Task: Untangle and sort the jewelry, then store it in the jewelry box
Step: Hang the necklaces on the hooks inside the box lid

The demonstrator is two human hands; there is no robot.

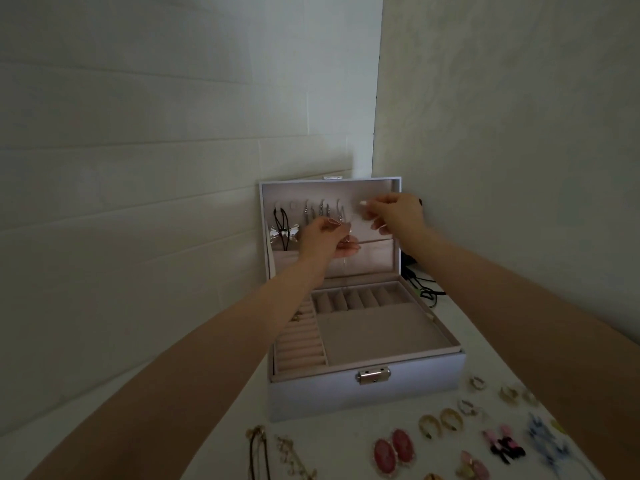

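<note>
Lower left of frame, on the tabletop – a dark cord necklace and a pale beaded chain, lying apart.

Centre – jewelry box, open, with its lid upright. On the lid's left hook hangs a black cord pendant; silver drops hang on the hooks beside it.

Left hand, in front of the lid lining: fingers curled, pinching a fine chain, with a strand hanging below.

Right hand, higher and near the lid's upper right: thumb and forefinger pinched together, apparently on the same chain's other end. It is too thin to confirm.

Lower right, on the tabletop: pink oval earrings, gold hoops, and smaller clips and rings further right.

Handling, as judged: the chain is very light, limp and slippery, and it knots or snaps easily. It is best held near the clasp ends and kept gently taut while it is looped over a free hook. The rigid earrings can be picked up by the body.
</note>
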